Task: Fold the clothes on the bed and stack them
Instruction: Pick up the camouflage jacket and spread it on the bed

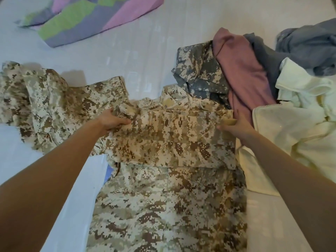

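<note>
A tan and brown pixel-camouflage jacket (169, 179) lies spread on the white bed (141, 57), its upper part folded across its middle. One sleeve (54, 102) stretches out to the left. My left hand (113, 120) grips the bunched fabric at the left shoulder of the jacket. My right hand (234, 126) grips the right edge of the folded part, thumb under the cloth.
A heap of unfolded clothes sits at the right: a grey camouflage garment (198, 71), a mauve garment (243, 73), grey-blue cloth (309, 44) and pale yellow towels (298, 128). A patterned purple, green and pink pillow (87, 19) lies at the far left.
</note>
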